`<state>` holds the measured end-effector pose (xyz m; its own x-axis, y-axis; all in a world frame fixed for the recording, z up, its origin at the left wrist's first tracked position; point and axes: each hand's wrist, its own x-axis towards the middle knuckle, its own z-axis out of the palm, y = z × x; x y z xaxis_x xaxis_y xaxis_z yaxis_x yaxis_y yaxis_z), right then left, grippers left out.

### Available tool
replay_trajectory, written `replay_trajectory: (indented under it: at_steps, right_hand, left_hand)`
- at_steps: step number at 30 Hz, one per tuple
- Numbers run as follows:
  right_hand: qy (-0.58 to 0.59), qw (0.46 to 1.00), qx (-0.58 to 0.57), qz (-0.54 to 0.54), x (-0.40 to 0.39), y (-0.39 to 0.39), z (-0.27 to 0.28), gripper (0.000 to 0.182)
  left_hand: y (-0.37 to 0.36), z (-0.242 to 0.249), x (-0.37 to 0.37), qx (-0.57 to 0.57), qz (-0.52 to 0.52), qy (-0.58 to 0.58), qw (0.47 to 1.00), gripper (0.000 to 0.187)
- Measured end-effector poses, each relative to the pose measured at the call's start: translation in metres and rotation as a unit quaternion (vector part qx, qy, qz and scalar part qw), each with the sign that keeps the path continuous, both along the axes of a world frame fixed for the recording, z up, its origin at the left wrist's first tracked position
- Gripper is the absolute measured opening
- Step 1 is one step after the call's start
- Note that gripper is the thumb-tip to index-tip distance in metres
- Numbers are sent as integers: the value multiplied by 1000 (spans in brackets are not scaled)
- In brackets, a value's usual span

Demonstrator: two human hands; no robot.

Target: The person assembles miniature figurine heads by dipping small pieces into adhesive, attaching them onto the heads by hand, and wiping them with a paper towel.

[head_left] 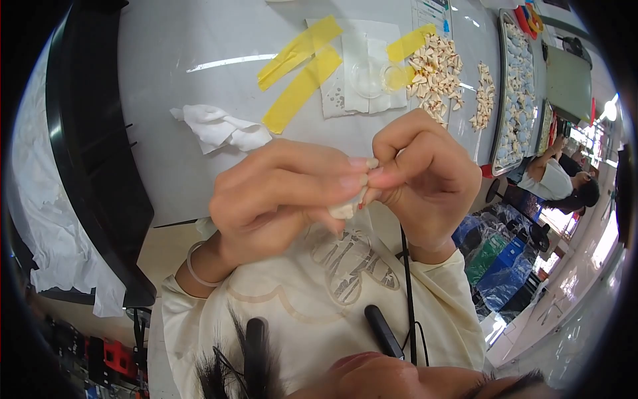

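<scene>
My left hand [276,189], a band at its wrist, is closed in a pinch on a small cream-white piece [343,211]. Its kind is hard to tell, as the fingers cover most of it. My right hand [432,173] meets the left fingertips, thumb and forefinger pinched together at the same piece. A speck of red shows beside it. Both hands are raised between my chest and the table. Beyond my right hand lies a pile of small cream pointed pieces with reddish-brown marks [435,73], and a smaller pile [484,96] is farther right.
Yellow tape strips [302,90] and a crumpled white tissue [222,128] lie on the grey table [199,40]. Clear round dishes [367,78] sit on white paper towels [332,98]. A long tray [500,100] holds many pieces. Another person [551,179] is at far right.
</scene>
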<state>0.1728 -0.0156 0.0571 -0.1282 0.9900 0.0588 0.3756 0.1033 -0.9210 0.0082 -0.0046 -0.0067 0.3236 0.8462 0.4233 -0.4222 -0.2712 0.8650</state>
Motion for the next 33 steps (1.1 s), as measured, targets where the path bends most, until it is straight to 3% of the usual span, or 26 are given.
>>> replay_trajectory:
  at_steps: [12, 18, 26, 33]
  right_hand:
    - [40, 999, -8, 33, 9, 7, -4, 22]
    - [114, 992, -48, 29, 8, 9, -6, 21]
    - [64, 998, 4, 4, 4, 6, -3, 22]
    - [-11, 993, 111, 35, 6, 5, -6, 19]
  left_hand:
    - [-2, -2, 5, -16, -5, -25, 1000, 26]
    - [-4, -7, 6, -114, -16, -113, 987, 22]
    - [-5, 0, 3, -232, -63, -156, 958, 24]
    - [-4, -4, 9, -100, -2, -98, 990, 23]
